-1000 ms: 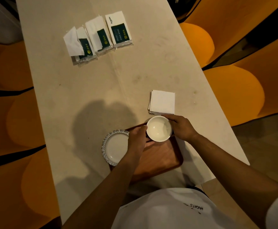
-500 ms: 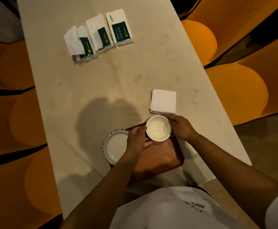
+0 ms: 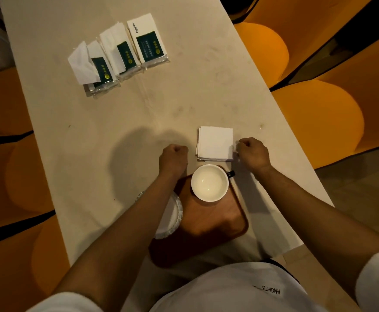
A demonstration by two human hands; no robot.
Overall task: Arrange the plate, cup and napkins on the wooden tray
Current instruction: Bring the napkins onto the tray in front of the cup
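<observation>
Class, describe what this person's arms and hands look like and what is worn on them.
Both forearms are bare from the elbow down. The left hand and the right hand wear no gloves, rings or watch that can be seen. Short white sleeves cover the upper arms, part of a white shirt with dark lettering.

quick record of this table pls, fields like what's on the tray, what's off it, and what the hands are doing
on tray: white cup at the far end of the wooden tray
plate: at the tray's left edge, partly hidden by the left forearm
napkins: folded stack on the table, beyond the tray
left hand: closed, empty, left of the napkins
right hand: fingers curled at the stack's right edge
far end: three wrapped packets
</observation>
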